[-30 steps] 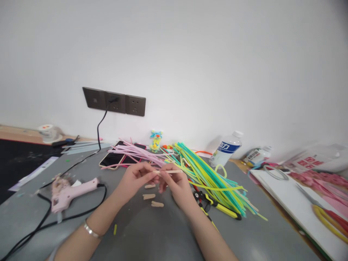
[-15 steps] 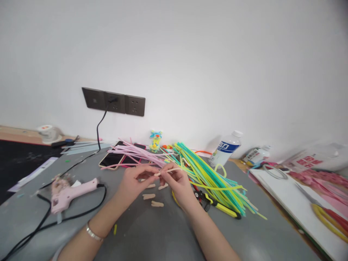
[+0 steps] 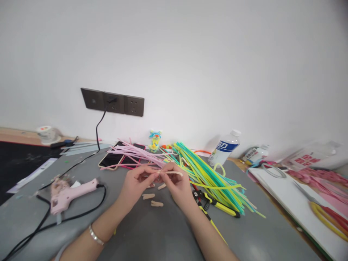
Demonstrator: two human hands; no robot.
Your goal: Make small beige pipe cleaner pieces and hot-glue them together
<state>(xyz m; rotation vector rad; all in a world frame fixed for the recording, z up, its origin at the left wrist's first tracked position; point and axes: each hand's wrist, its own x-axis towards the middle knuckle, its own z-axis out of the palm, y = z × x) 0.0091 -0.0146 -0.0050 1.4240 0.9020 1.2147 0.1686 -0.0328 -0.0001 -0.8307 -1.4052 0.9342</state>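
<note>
Nearest, a silver bracelet (image 3: 95, 235) on the left wrist, above the grey tabletop (image 3: 152, 235). Just beyond, left hand (image 3: 136, 185) and right hand (image 3: 178, 186) close together, fingertips of each pinched narrow on a cream pipe cleaner (image 3: 174, 173), held clear of the surface, free end sticking out to the right. Under the hands, short cream pieces (image 3: 148, 196) lying flat. To the left, a pink glue gun (image 3: 69, 192) with black cable (image 3: 89, 212); to the right, yellow-handled pliers (image 3: 217, 204) against a green and yellow pipe cleaner pile (image 3: 209, 174). Farther off, pink pipe cleaners (image 3: 136, 152) across a phone (image 3: 108, 160), a water bottle (image 3: 224, 148) tipped near the wall, a dark socket strip (image 3: 112, 101) on that wall.
</note>
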